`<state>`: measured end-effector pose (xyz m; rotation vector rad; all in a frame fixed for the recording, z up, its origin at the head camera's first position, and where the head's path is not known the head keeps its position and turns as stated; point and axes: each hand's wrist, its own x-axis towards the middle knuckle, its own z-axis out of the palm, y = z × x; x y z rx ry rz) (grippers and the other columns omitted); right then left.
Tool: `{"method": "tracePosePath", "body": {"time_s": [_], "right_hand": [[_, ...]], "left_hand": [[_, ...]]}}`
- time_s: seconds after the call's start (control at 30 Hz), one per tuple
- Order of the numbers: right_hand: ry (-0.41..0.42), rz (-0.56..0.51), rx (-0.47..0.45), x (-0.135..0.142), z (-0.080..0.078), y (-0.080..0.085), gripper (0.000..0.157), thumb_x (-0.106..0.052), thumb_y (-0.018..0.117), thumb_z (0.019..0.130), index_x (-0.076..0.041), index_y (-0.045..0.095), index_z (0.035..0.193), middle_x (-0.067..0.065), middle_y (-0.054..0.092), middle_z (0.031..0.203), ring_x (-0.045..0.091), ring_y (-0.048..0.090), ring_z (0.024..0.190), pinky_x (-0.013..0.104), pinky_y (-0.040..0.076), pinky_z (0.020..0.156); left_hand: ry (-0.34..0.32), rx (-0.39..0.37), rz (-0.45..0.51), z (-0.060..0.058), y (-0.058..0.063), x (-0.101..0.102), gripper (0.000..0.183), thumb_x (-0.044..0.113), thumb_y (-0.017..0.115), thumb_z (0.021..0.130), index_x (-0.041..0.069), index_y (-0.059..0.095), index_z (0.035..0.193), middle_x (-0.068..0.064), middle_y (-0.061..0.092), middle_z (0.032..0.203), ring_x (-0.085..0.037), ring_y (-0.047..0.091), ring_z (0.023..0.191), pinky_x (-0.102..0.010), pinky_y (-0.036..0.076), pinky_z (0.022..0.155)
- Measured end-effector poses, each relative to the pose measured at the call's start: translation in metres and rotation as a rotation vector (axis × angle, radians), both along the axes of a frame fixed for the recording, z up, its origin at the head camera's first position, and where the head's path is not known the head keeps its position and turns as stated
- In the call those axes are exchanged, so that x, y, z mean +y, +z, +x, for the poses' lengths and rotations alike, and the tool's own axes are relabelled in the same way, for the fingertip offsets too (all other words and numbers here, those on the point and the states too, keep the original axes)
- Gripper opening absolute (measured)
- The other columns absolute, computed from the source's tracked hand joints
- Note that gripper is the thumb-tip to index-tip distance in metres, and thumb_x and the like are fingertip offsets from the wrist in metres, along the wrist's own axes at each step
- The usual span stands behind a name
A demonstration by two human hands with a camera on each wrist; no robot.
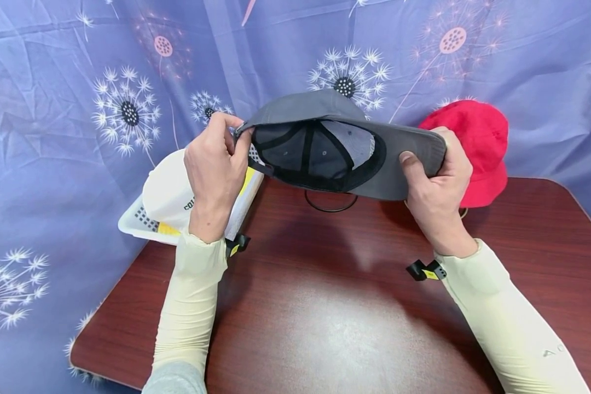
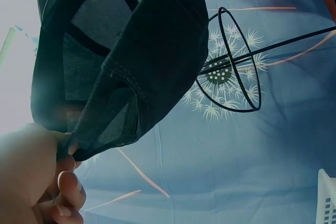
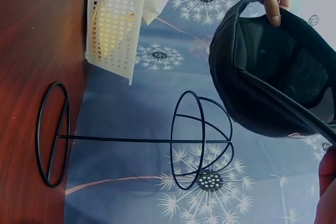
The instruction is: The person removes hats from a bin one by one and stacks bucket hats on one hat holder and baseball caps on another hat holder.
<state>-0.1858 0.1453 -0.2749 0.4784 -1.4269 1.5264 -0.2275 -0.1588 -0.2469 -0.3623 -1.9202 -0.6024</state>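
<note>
A dark grey baseball cap (image 1: 302, 109) hangs in the air between both hands, its inside turned towards me in the head view. At the back of the cap, my left hand (image 1: 215, 169) pinches the strap end between thumb and fingers. My right hand (image 1: 440, 183) grips the brim, thumb on its underside. Beyond the cap stands a black wire hat stand (image 3: 121, 139), with a round base and a domed wire top; the right wrist view shows that top bare. The cap hides most of the stand in the head view.
A red hat (image 1: 487, 137) sits at the back right, a bit of ring base showing below it. At the back left, a white plastic basket (image 1: 133, 224) holds a white cap (image 1: 164, 186) and something yellow. A patterned blue curtain (image 1: 276, 49) hangs behind the dark red wooden table (image 1: 285, 328).
</note>
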Motion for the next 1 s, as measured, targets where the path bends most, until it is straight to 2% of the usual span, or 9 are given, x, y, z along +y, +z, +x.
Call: {"method": "tracePosePath", "body": {"time_s": [0.37,0.57,0.8,1.0], "right_hand": [[0.05,-0.009,0.069,-0.002,0.002,0.007,0.032,-0.007,0.068,0.083,0.022,0.06,0.093,0.003,0.066,0.085,0.019,0.059,0.078,0.027,0.047,0.076],[0.064,-0.017,0.082,-0.001,0.004,0.008,0.031,-0.006,0.068,0.081,0.022,0.06,0.092,0.005,0.066,0.084,0.02,0.059,0.078,0.027,0.046,0.076],[0.057,-0.009,0.043,0.004,0.008,0.01,0.031,-0.005,0.068,0.08,0.02,0.064,0.098,0.001,0.069,0.086,0.017,0.061,0.079,0.024,0.048,0.074],[0.036,0.003,0.018,0.004,0.011,0.012,0.031,-0.005,0.068,0.081,0.019,0.066,0.101,-0.001,0.07,0.088,0.017,0.061,0.08,0.024,0.049,0.076]], "left_hand": [[-0.012,-0.004,0.005,0.002,0.001,-0.001,0.021,0.029,0.068,0.104,0.008,0.07,0.103,-0.004,0.055,0.063,-0.023,0.051,0.054,-0.036,0.036,0.054],[-0.037,-0.014,-0.025,0.001,-0.001,0.0,0.021,0.028,0.068,0.103,0.007,0.069,0.1,-0.002,0.055,0.06,-0.022,0.05,0.052,-0.036,0.037,0.053],[-0.119,-0.014,-0.026,0.007,0.002,0.0,0.024,0.03,0.074,0.098,0.006,0.068,0.1,-0.001,0.053,0.057,-0.016,0.047,0.05,-0.033,0.035,0.053],[-0.196,-0.023,-0.052,0.017,0.005,0.009,0.028,0.033,0.078,0.096,0.007,0.067,0.1,0.002,0.052,0.056,-0.01,0.046,0.048,-0.029,0.036,0.051]]}}
